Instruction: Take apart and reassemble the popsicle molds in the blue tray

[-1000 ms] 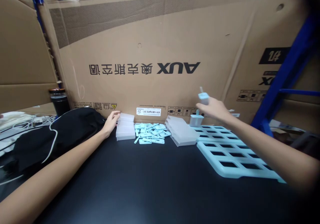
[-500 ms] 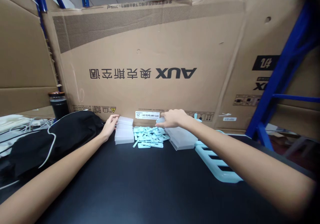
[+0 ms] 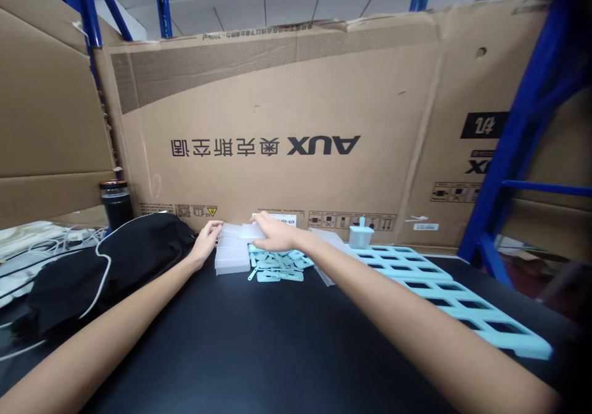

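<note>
My left hand (image 3: 208,244) rests against the left side of a row of translucent ice-pop moulds (image 3: 232,260), fingers stretched out and holding nothing. In my right hand (image 3: 275,234) is another translucent ice-pop mould (image 3: 252,233), gripped at the right of the row's far end. Whether it touches the row I cannot tell. Just below my right hand lies a loose pile of pale blue sticks (image 3: 278,264). More translucent moulds (image 3: 329,239) lie to the right, partly hidden by my right forearm.
A pale blue slotted rack (image 3: 419,269) lies on the right of the black table (image 3: 259,346). One mould with a blue stick lid (image 3: 361,236) stands at its far end. Black cloth (image 3: 139,256), cables and a dark bottle (image 3: 116,207) are left. A cardboard sheet (image 3: 259,179) walls the back.
My right hand has moved left with a mould, from beside the right-hand moulds to the row by my left hand. The left hand stays there. The view has tilted up slightly.
</note>
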Tool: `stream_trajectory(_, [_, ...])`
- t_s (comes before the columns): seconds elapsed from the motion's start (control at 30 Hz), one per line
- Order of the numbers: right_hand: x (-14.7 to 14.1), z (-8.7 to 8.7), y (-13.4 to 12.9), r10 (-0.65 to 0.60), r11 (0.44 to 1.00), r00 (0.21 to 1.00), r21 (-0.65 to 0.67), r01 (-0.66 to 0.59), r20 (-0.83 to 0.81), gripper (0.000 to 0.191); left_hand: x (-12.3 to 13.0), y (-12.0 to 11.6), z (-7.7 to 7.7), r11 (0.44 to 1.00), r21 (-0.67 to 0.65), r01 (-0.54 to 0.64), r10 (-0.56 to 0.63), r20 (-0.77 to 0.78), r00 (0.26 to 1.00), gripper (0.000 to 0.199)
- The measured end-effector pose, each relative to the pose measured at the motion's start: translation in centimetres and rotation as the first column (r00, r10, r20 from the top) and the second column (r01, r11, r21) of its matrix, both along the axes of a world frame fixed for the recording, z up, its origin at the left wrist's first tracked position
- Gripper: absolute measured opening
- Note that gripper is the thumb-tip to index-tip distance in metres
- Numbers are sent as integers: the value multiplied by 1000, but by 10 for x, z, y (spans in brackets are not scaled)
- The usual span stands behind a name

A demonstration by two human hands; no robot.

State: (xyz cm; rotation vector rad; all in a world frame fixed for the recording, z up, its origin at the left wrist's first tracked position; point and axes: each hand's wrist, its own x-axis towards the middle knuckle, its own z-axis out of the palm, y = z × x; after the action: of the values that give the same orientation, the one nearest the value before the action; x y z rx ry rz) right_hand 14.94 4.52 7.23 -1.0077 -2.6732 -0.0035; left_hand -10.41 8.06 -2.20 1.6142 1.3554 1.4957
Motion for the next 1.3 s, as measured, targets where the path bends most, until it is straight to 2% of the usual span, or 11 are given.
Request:
stream_trajectory(0.23, [-44, -27, 12, 165, 985, 979, 73, -157, -117, 35, 1, -2, 2, 1000, -1, 13, -13, 25, 1000, 43])
stream_trajectory(0.43, [-49, -47, 20, 154, 986, 973, 89, -140, -173, 28, 4, -7, 5, 998, 8, 55, -55, 21, 998, 41])
stream_trajectory(0.57, [-38, -40, 16, 161, 984, 968, 110, -142, -190, 34, 7, -12, 7, 997, 19, 72, -73, 23, 997, 41])
stream_trajectory(0.67, [-2, -18, 11, 159, 967, 947, 236, -93, -278, 33, 6, -11, 7, 998, 29, 63, -63, 12, 998, 41])
stream_trajectory(0.77, [64, 7, 10, 20, 895, 872, 398, 202, -489, 28, 5, -9, 5, 998, 40, 48, -47, -10, 999, 41])
stream_trajectory(0.83, [117, 14, 13, -184, 791, 719, 333, 514, -670, 28, 4, -8, 5, 998, 46, 44, -43, -23, 999, 40])
stream_trajectory(0.9, [167, 11, 15, -452, 643, 502, 120, 756, -737, 36, 3, -7, 5, 998, 48, 41, -40, -33, 999, 39])
stream_trajectory(0.97, [205, -2, 16, -567, 589, 430, 19, 808, -702, 43, 3, -8, 5, 998, 47, 36, -34, -40, 999, 39])
stream_trajectory(1.07, [235, -29, 15, -696, 567, 417, -91, 819, -585, 54, 2, -8, 6, 999, 38, 29, -27, -42, 999, 40])
stream_trajectory(1.17, [241, -47, 19, -793, 554, 436, -207, 806, -426, 60, 2, -8, 7, 999, 17, 40, -39, -25, 999, 46])
stream_trajectory(1.3, [235, -56, 25, -832, 551, 492, -271, 789, -257, 61, 3, -9, 8, 999, 0, 51, -51, 0, 999, 50])
